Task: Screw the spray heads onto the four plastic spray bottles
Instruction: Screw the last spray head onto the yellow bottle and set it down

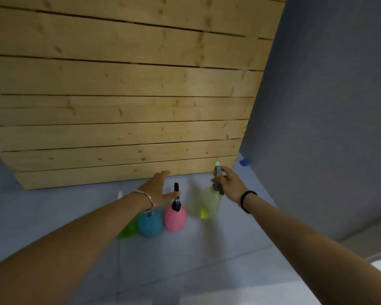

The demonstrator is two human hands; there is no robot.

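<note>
Right hand (228, 183) grips the spray head (218, 178) on the yellow bottle (207, 203), I think to turn it tight. Left hand (158, 189) is open, hovering above the pink bottle (174, 219), blue bottle (150, 224) and green bottle (128, 231) grouped on the floor (207, 260).

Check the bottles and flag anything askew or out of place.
The yellow-green bottle looks tilted, held by its spray head in the right hand, apart from the pink bottle and blue bottle. No spill shows.
</note>
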